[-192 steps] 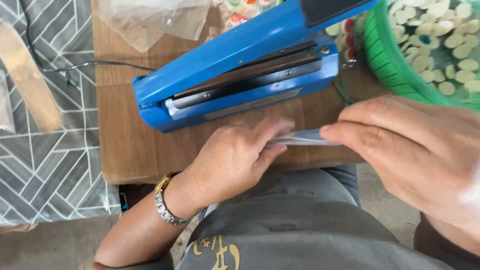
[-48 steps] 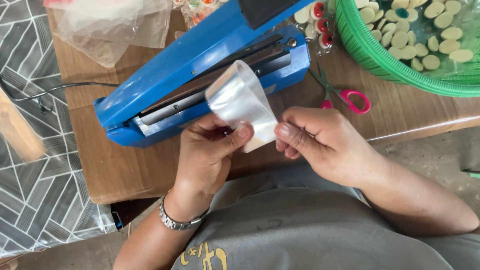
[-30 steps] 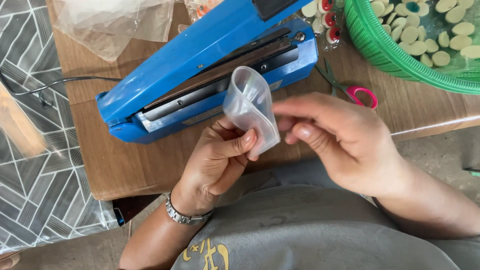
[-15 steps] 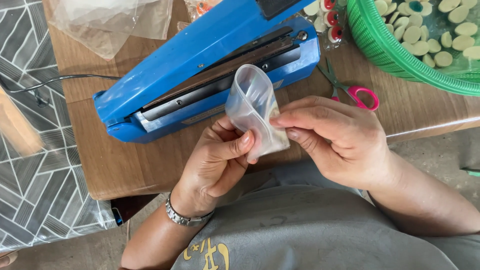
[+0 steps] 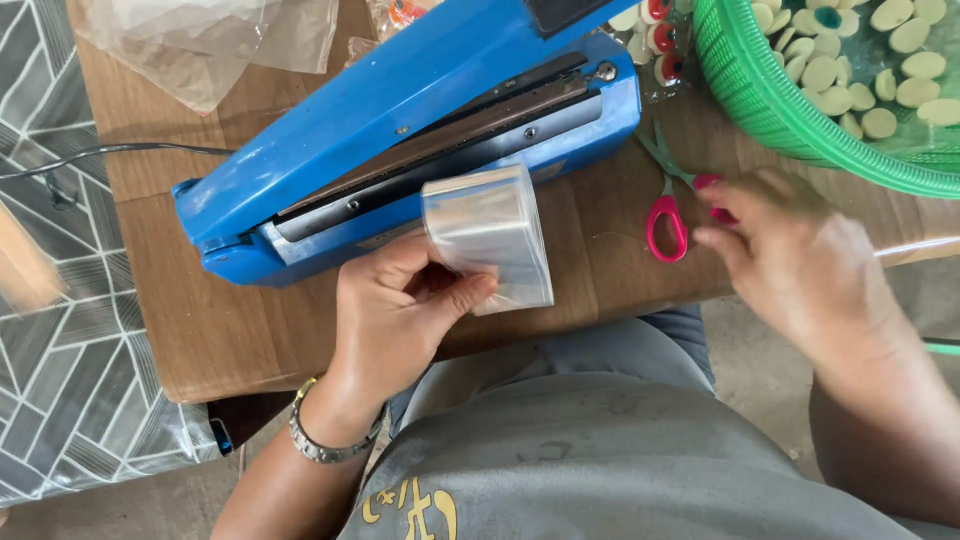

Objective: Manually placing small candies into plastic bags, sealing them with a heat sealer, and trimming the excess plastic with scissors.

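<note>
Far left: a patterned grey covering (image 5: 60, 330) lay beside the wooden bench (image 5: 200, 330), with crumpled clear plastic sheeting (image 5: 200, 40) at the bench's far corner. A blue heat sealer (image 5: 400, 130) sat diagonally across the bench, its long axis running from near-left to far-right, with the arm raised and the sealing strip exposed.

Left hand (image 5: 400, 310): closed on a small clear plastic bag (image 5: 490, 235), thumb and fingers pinching its lower left edge. The bag stood held above the bench just in front of the sealer's near edge, mouth open and turned toward the sealer. A metal bracelet (image 5: 325, 440) was on that wrist.

Right hand (image 5: 790, 260): empty, fingers loosely spread, motion-blurred, well to the right of the bag, fingertips just beside the pink-handled scissors (image 5: 668, 215) lying on the bench. Whether it touched them could not be told.

Far right: a green basket (image 5: 760, 90) holding pale oval pieces (image 5: 860, 70) lay beyond the right hand, which was the nearer hand to it. The bag lay left of that hand, across the scissors.
</note>
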